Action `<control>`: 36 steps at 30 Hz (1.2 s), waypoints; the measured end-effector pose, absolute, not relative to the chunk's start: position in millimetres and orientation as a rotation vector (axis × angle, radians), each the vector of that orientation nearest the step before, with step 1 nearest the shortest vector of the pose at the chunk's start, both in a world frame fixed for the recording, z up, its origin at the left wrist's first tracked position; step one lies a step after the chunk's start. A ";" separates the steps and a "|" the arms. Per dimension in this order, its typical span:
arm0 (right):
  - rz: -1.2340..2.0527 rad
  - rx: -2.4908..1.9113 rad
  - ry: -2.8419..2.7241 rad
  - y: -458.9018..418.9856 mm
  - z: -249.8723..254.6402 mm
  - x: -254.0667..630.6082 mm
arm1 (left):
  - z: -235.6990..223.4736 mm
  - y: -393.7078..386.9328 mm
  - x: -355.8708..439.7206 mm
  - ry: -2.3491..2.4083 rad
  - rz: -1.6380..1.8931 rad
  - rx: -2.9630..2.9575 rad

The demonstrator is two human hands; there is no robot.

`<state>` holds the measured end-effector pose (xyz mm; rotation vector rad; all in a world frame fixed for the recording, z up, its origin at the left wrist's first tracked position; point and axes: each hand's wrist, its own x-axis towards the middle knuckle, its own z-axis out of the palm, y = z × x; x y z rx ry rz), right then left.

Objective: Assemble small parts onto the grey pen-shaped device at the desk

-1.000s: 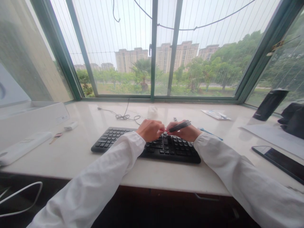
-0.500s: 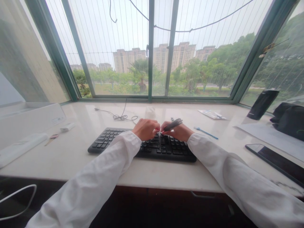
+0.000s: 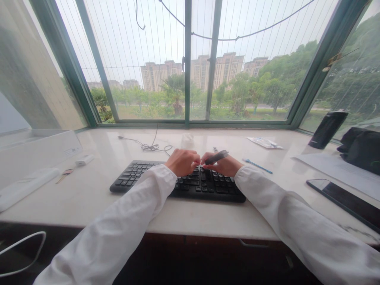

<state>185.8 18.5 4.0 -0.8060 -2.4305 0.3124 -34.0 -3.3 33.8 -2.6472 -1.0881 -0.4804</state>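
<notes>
A black keyboard (image 3: 190,189) lies on the white countertop under both my hands. Over its middle, my left hand (image 3: 183,161) is closed, thumb and fingers pinched together; whatever is between them is too small or hidden to name. My right hand (image 3: 225,164) meets it from the right, fingertips nearly touching the left ones. Its fingers are closed around a dark stick-like tool (image 3: 218,157), which slants up to the right and has a ragged outer end. Keys beneath the fingertips are partly covered.
Behind the keyboard lie a coiled cable (image 3: 150,147) and a clear packet (image 3: 264,143). A blue stick (image 3: 258,166), a phone (image 3: 341,200) and a black cylinder (image 3: 328,130) are to the right. Leftward are a key (image 3: 64,175), a white adapter (image 3: 84,160) and a white box (image 3: 59,148).
My hands stay almost in place over the keyboard. The outer end of the dark tool in my right hand has dipped slightly.
</notes>
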 end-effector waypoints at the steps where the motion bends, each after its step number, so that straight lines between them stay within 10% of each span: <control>1: 0.305 -0.806 -2.434 18.3 4.2 185.8 | 33.9 -3.5 -33.9 -1.089 -0.480 -2.650; 36: 0.432 -0.828 -2.405 11.7 12.5 191.0 | 28.1 -2.0 -30.4 -1.028 -0.478 -2.657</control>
